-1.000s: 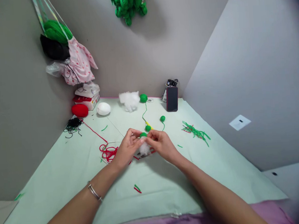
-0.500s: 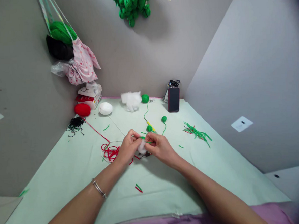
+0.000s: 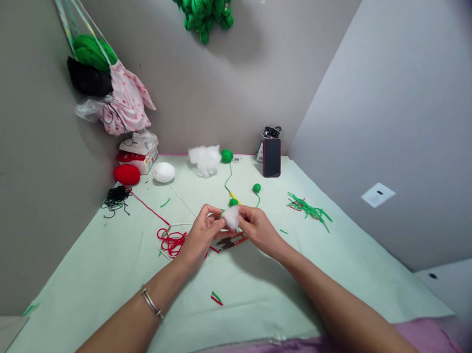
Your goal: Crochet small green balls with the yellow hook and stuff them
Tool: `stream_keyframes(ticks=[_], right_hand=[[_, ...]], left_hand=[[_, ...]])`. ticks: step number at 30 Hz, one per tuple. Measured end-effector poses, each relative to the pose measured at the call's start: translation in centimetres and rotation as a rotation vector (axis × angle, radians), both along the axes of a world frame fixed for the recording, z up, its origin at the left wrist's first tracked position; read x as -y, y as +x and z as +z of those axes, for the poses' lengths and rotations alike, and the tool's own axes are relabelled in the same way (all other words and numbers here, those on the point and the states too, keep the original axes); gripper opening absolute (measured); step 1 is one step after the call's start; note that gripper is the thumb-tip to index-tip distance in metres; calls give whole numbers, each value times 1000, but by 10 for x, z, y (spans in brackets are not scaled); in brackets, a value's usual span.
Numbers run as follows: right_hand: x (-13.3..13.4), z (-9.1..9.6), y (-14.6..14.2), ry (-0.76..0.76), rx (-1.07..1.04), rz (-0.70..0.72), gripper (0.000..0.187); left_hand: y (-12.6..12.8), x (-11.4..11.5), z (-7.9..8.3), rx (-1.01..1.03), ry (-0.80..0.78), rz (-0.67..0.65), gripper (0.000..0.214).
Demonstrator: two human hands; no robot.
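Between my two hands is a small tuft of white stuffing (image 3: 231,218). My left hand (image 3: 201,233) is closed, thumb and fingers pinching the tuft's left side. A bit of green yarn shows by its fingertips; whatever else it may hold there is hidden. On the other side, my right hand (image 3: 259,229) pinches the tuft's right edge. Just beyond the tuft sits a small green crocheted ball (image 3: 233,202). Under the hands lies a cutting tool with orange handles (image 3: 237,242), partly covered. Loose red yarn (image 3: 172,242) lies beside my left wrist.
At the back are a red yarn ball (image 3: 127,174), a white yarn ball (image 3: 164,172), a heap of stuffing (image 3: 205,160), a green yarn ball (image 3: 227,156) and a phone (image 3: 271,158). Black yarn (image 3: 117,197) lies left, green yarn scraps (image 3: 309,209) right.
The stuffing tuft has risen and turned to face me between the fingers, covering the green piece seen before. My right hand has shifted slightly right, uncovering more of the orange-handled tool.
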State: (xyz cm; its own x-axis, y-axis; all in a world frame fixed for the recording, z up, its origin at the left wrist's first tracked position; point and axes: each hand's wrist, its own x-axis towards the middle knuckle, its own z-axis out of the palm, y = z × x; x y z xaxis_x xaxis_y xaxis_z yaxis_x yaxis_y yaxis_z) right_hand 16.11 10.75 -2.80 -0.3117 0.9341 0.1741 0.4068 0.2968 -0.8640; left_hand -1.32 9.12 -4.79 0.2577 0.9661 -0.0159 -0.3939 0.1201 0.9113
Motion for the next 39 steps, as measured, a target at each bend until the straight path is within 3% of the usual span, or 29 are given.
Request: stream_keyframes(ticks=[7, 14, 20, 27, 32, 39], right_hand=[[16, 5, -12, 31, 62, 54, 23], [14, 3, -14, -6, 62, 78, 17], [-3, -9, -6, -42, -10, -58, 19], [-4, -3, -5, -69, -62, 3, 27], [2, 2, -7, -55, -38, 52, 24], [18, 8, -15, -49, 9, 89, 17]], left_hand=[[5, -3, -5, -46, -35, 87, 42], [0, -10, -19, -87, -19, 143, 17], [0, -2, -4, -40, 0, 72, 39], [-4, -3, 9, 3, 59, 3, 50], [-8, -4, 8, -14, 52, 8, 47], [-1, -9, -1, -95, 39, 129, 29]])
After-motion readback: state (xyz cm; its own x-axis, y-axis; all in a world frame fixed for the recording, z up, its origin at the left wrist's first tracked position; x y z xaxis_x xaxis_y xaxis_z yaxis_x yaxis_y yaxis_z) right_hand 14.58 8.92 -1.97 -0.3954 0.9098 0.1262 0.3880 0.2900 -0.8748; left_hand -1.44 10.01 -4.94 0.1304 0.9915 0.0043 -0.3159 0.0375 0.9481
